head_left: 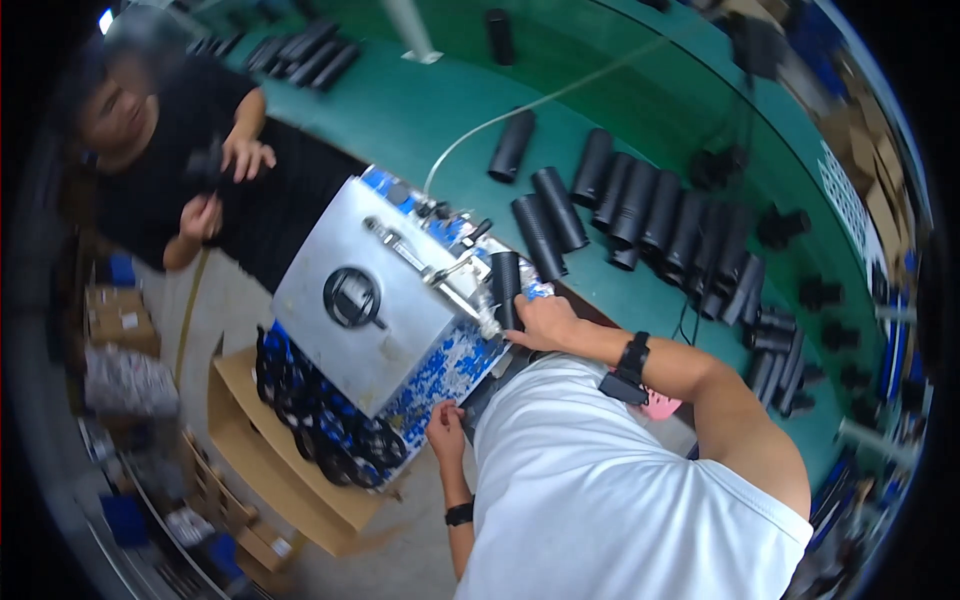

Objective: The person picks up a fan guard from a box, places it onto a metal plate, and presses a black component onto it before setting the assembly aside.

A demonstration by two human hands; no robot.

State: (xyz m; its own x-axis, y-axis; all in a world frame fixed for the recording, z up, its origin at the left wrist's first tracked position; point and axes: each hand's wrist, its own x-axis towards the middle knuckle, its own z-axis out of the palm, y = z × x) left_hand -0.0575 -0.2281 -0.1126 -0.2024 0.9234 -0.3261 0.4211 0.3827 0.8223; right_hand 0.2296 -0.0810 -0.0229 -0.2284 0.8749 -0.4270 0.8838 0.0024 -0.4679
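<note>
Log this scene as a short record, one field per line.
Right hand: the right hand touches the lower end of a black tube
Left hand: the left hand, fingers curled, nothing visible in it
Work surface: metal plate with a black ring lying on it
Stock: more black tubes on a green table
Box side: a bunch of black rings between the metal plate and a cardboard box
Nearby: co-worker in dark clothing

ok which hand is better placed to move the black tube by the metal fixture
The right hand, probably: it holds the black tube at its near end, while the left hand sits apart, near the blue-and-white speckled surface.
</note>
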